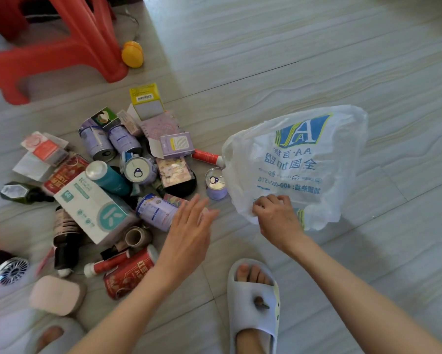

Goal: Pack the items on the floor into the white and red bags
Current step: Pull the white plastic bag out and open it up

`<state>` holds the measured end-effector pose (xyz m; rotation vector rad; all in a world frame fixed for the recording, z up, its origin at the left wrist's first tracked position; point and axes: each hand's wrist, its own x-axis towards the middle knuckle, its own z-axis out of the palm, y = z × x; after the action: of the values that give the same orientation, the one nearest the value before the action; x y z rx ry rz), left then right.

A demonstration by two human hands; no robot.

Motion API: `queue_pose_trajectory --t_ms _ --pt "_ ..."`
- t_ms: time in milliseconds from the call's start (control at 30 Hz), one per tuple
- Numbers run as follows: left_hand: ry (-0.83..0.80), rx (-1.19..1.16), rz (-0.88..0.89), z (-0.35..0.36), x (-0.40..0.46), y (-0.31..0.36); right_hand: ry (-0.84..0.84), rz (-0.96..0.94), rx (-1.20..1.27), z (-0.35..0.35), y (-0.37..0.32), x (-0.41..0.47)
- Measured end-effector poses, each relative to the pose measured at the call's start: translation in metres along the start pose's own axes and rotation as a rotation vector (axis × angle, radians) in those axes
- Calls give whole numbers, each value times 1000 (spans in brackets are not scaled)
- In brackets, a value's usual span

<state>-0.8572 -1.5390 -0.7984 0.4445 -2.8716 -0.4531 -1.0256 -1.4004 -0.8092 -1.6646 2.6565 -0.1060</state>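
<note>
Both hands are apart above the floor (316, 47). Right hand (278, 221) pinches the edge of the white bag (296, 162), fingers curled round the plastic; the bag hangs puffed, blue printing facing the camera. Left hand (189, 233) is flat with fingers straight, holding nothing, over the near edge of the pile of items (117, 180).

Floor: pale grey tiles with wavy veining and thin dark joints. The pile lies left of the bag and includes purple cans, a white and teal box (97, 208), red cans and small cartons. One purple can (216, 183) stands just beside the bag.

A red plastic stool (61, 44) stands at upper left, with a yellow ball (132, 54) beside its leg. A slippered foot (255, 302) rests on the tiles at the bottom.
</note>
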Motion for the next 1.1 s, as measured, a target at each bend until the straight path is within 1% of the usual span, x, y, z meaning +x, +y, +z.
queue_pose_trajectory --t_ms 67,133,200,267,333,400,433,467,500,567,600,667,700,733,767,800,833,900,967,1033,1100 --pt "14 16 27 -6 31 -1 5 -128 -37 -4 13 -2" --pt "22 96 114 -10 64 -1 -21 -148 -92 -13 34 -5" --pt "-8 202 224 -9 90 3 -37 -81 -112 -26 59 -8" --pt "-74 272 294 -5 105 15 -49 9 -81 -42 83 -12" --pt "-118 282 304 -1 111 29 -65 77 -67 -53 103 -19" --pt "-123 266 294 0 113 44 -85 147 -19 -62 119 -23" --pt "-146 240 299 1 113 50 -97 211 17 -67 122 -23" --pt "-203 208 297 4 112 55 -101 285 59 -72 123 -24" --pt "-301 181 280 9 111 59 -87 360 97 -74 121 -24" --pt "-493 152 275 14 105 64 -5 506 167 -74 112 -24" --pt "-562 99 285 16 102 66 66 575 199 -73 104 -25" --pt "-705 -107 257 20 94 76 196 753 249 -68 86 -26" --pt "-775 -227 235 22 90 82 225 864 279 -64 77 -26" --pt "-825 -326 222 22 85 90 222 974 310 -59 70 -26" --pt "-839 -389 212 23 82 95 191 1065 339 -53 64 -25" --pt "-822 -405 205 23 79 97 128 1129 349 -47 60 -26" --pt "-771 -375 206 23 79 94 45 1161 339 -39 59 -27" --pt "-641 -200 224 23 80 80 -92 1137 273 -27 68 -32" --pt "-563 23 253 23 83 62 -120 1040 215 -23 86 -36" --pt "-570 154 265 25 83 52 -111 922 188 -26 103 -38" --pt "-608 200 229 28 81 50 -124 777 150 -30 113 -40"
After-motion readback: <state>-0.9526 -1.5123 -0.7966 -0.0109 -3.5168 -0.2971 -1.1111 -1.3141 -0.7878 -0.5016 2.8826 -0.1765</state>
